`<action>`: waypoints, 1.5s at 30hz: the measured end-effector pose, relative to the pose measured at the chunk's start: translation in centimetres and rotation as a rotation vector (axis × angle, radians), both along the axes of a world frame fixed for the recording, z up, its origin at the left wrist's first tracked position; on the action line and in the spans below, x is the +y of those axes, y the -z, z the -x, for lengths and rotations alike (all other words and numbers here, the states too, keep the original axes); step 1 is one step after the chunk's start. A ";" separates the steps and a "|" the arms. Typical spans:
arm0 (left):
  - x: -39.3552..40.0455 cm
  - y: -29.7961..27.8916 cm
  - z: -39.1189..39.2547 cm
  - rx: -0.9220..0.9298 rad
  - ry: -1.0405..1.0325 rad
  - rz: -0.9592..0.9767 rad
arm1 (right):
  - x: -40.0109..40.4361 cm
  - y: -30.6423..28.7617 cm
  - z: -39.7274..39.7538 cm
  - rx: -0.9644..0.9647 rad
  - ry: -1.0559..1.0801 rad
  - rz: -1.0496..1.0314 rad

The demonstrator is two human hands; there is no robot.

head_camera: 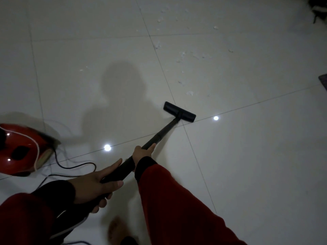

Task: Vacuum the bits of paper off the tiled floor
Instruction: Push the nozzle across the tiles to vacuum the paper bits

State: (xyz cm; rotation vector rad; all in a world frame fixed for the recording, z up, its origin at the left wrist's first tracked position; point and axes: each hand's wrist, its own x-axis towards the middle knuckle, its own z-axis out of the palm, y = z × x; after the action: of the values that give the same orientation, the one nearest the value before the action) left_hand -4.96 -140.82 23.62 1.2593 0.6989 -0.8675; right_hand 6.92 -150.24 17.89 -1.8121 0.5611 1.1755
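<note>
- The right hand (143, 153) grips the black vacuum wand (160, 136) partway down its length, fingers curled round the tube, thumb lying along it toward the floor head
- The left hand (96, 183) holds the same wand nearer the body; its lower fingers wrap under the tube while the forefinger stretches out straight along the upper side
- Both arms wear red sleeves (178, 206) with dark cuffs
- The wand slopes down and away to the flat black floor head (179, 111), which rests on the pale tiled floor (247, 156) just beside a crossing of grout lines
- Bits of paper (189, 93) lie scattered beyond the head, the nearest scrap just past its far edge and apart from it; more small white scraps trail up the tiles toward the top of the view
- A few tiny flecks lie well apart to the left, near the person's shadow (122, 89)
- The red vacuum body (23, 149) sits on the floor at the left edge, blurred, with a black cord (76, 167) looping on the tiles beside it
- Two bright light reflections (107, 147) shine on the glossy tiles
- A bare foot (117, 230) shows dimly at the bottom edge
</note>
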 end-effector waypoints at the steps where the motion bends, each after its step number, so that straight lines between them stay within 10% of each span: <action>1: -0.7 0.4 -0.9 -0.003 -0.004 0.008 | -0.6 0.2 -1.1 -0.001 -0.015 0.010; 26: -1.5 2.6 -19.8 -0.003 -0.461 0.055 | 4.7 6.0 -22.6 0.091 -0.229 0.036; 45: 18.7 5.7 -34.0 -0.052 -0.496 0.042 | 25.7 8.8 -37.5 0.018 -0.367 0.036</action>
State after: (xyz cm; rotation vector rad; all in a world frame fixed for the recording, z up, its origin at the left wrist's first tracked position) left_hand 29.03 -122.15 17.95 1.0027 0.8970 -0.4374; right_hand 44.41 -124.57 9.12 -1.9923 0.2652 1.4325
